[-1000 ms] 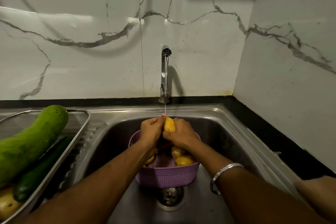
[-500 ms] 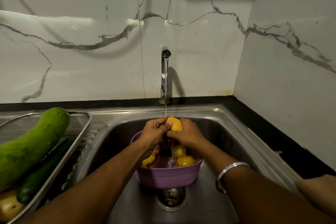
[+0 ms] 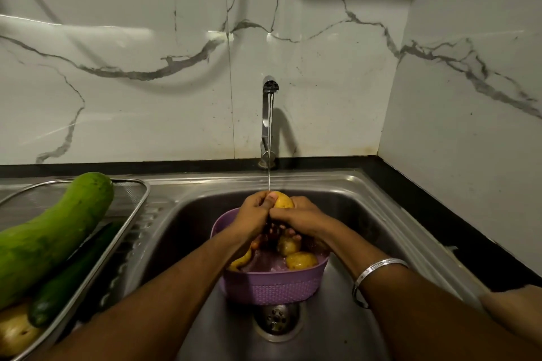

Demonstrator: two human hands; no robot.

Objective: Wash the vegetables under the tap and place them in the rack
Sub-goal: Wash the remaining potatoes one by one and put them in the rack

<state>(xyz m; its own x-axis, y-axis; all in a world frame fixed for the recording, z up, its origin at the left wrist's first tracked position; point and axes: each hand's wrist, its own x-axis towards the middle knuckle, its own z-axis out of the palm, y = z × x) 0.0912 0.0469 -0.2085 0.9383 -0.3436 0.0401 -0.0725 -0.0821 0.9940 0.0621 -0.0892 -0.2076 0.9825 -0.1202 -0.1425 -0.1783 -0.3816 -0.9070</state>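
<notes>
A yellow potato (image 3: 283,201) is held under the thin stream from the tap (image 3: 268,114). My left hand (image 3: 252,215) grips its left side and my right hand (image 3: 302,215) grips its right side, both over a purple basket (image 3: 272,287) in the sink (image 3: 366,214). More potatoes (image 3: 300,260) lie in the basket's water. The metal rack (image 3: 129,214) at the left holds a big light green gourd (image 3: 55,231), a dark green cucumber (image 3: 67,281) and a potato (image 3: 14,331).
The sink drain (image 3: 275,321) lies just in front of the basket. A black counter edge (image 3: 440,214) runs along the right side under the marble wall. A silver bangle (image 3: 375,269) circles my right wrist.
The potato has turned a little between my hands under the water. Both hands stay over the basket.
</notes>
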